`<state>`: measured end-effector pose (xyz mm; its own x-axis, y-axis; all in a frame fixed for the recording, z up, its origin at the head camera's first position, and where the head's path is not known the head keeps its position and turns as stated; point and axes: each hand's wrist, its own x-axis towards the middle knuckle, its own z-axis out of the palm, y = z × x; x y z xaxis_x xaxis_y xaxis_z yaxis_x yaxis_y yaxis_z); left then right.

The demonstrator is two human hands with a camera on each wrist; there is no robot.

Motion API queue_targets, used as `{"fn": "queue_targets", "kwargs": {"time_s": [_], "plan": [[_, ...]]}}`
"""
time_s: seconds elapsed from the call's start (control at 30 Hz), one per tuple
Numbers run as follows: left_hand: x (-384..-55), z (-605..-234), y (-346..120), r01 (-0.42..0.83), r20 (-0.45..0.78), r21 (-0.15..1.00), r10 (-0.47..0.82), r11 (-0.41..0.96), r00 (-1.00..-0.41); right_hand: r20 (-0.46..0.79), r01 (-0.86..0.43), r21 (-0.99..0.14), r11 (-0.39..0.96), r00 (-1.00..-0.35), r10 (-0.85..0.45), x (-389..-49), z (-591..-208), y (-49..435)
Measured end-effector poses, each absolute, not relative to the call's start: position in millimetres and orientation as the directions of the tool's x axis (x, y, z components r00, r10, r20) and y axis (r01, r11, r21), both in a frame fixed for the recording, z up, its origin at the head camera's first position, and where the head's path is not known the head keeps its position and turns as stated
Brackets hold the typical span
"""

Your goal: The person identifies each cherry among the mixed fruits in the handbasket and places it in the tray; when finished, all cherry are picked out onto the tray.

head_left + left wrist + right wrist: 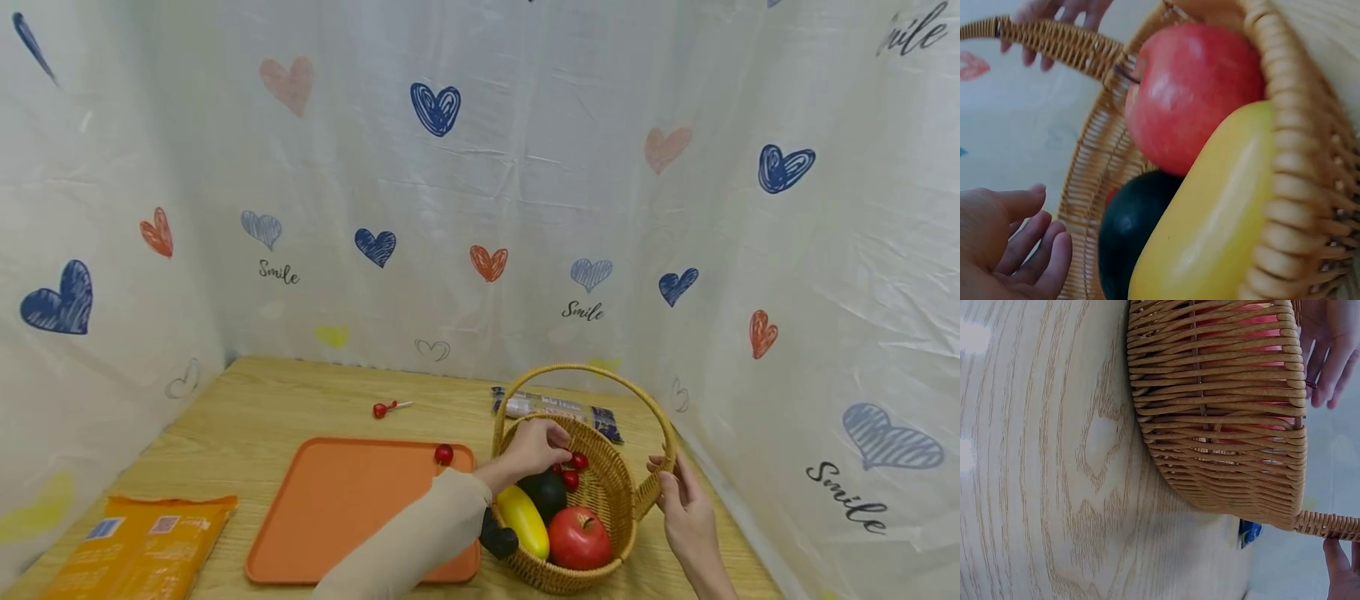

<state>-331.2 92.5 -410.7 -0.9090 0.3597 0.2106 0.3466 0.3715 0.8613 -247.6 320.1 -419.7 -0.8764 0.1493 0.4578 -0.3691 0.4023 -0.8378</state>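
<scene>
A wicker basket [630, 533] with an arched handle holds a red apple [580, 538], a long yellow fruit [523, 521], a dark green rounded fruit or vegetable [543, 496] and small red cherry-like fruits [570, 480]. My left hand [534, 450] hangs over the basket's opening, just above the small red fruits. Its fingers are loosely bent in the left wrist view, with nothing seen between them. At the basket's right side, my right hand [686, 508] grips the lower end of the handle [1329, 525] between thumb and fingers.
Left of the basket lies an orange tray [352, 508], with a small red ball-shaped fruit [444, 454] near its far right corner. Beyond the tray is a red fruit with a stem [380, 410]. An orange packet [142, 546] lies front left; a blue-and-clear packet [555, 407] lies behind the basket.
</scene>
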Motion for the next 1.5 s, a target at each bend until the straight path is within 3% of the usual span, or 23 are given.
{"fn": "queue_targets", "kwargs": {"time_s": [0.5,1.07,1.5], "plan": [[-344,-424,115,0.21,0.111,0.831,0.217,0.516,-0.97,0.446,-0.357,-0.846,0.396,-0.881,0.158,-246,-421,317],[-342,-439,117,0.137,0.066,0.643,0.124,0.754,-0.99,0.436,-0.356,-0.856,0.375,-0.886,0.155,-243,-420,304],[-338,-417,117,0.251,0.13,0.804,0.252,0.54,-0.959,0.429,-0.339,-0.846,0.411,-0.89,0.15,-245,-417,318]]}}
